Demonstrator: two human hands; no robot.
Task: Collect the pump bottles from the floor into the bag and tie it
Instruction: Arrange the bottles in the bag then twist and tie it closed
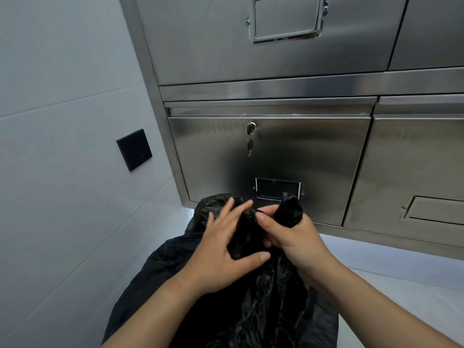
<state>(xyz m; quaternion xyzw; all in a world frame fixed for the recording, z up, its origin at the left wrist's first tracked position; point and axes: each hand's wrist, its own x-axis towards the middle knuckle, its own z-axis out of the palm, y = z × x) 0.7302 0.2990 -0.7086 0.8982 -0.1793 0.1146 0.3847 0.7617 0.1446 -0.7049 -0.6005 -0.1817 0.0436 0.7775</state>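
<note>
The stainless steel cabinet (pixel 276 151) stood close behind the black bag (pixel 175 272), a key (pixel 249 146) hanging from its lock. The tiled wall (pixel 62 96) closed off the left. Open floor (pixel 401 285) lay right of the bag.

Pale floor (pixel 401 285) — black bag (pixel 263 317) on it

head view; wide-angle; facing forward-down; close to steel cabinet (pixel 313 146)

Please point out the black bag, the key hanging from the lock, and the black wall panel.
black bag (pixel 251 322): head view, its crumpled body.
key (pixel 249 146): head view, the hanging part.
black wall panel (pixel 134 149): head view, face centre.
</note>
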